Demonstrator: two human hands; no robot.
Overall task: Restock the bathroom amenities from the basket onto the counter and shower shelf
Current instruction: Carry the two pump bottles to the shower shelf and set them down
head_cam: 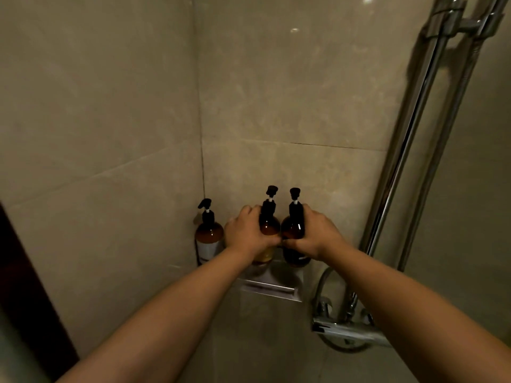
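Tiled shower stall (chrome riser rail [409, 150]).

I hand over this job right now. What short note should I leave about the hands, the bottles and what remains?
Left hand grips the middle pump bottle; right hand grips the right pump bottle, both upright over the shower shelf.
The left pump bottle stands free in the corner, done.
Unclear whether the two held bottles rest down yet.
To do: release them; basket and counter are out of view.

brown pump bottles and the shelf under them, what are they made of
Amber-brown pump bottles: translucent and glossy, light glowing through, so glass or clear plastic; cannot tell which. Black pump heads: matte, probably plastic. Wall shelf: brushed metal by its dull silver sheen, likely steel.
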